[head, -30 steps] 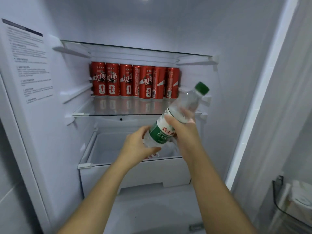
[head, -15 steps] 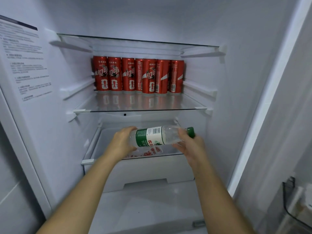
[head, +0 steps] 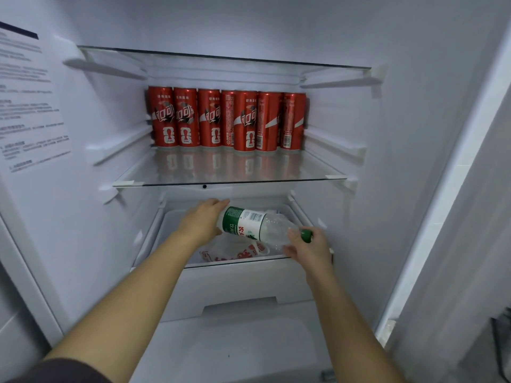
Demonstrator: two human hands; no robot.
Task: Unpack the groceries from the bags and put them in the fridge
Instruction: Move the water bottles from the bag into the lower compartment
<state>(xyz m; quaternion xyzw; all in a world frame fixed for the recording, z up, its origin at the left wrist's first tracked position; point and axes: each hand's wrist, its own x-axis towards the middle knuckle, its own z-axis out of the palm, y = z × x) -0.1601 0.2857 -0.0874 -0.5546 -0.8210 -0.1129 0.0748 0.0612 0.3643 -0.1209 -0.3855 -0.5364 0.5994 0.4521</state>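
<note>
A clear water bottle [head: 260, 226] with a green label and green cap lies nearly level over the open white drawer [head: 237, 283] of the fridge. My left hand [head: 203, 222] grips its base end. Fingers of my right hand [head: 309, 248] curl round its neck by the cap. Under the bottle, inside the drawer, lies a clear bag with red print [head: 235, 252]. Several red soda cans [head: 226, 120] stand in a row at the back of the glass shelf [head: 229, 181] above.
An upper glass shelf [head: 221, 58] spans the fridge top. The left inner wall carries a printed label [head: 27, 106]. The fridge's right wall and door frame [head: 431, 189] stand close to my right arm. A dark door bin [head: 502, 344] shows at lower right.
The bottle went from tilted upright in front of the shelf to lying level, then moved down and deeper over the drawer. Both hands followed it.
</note>
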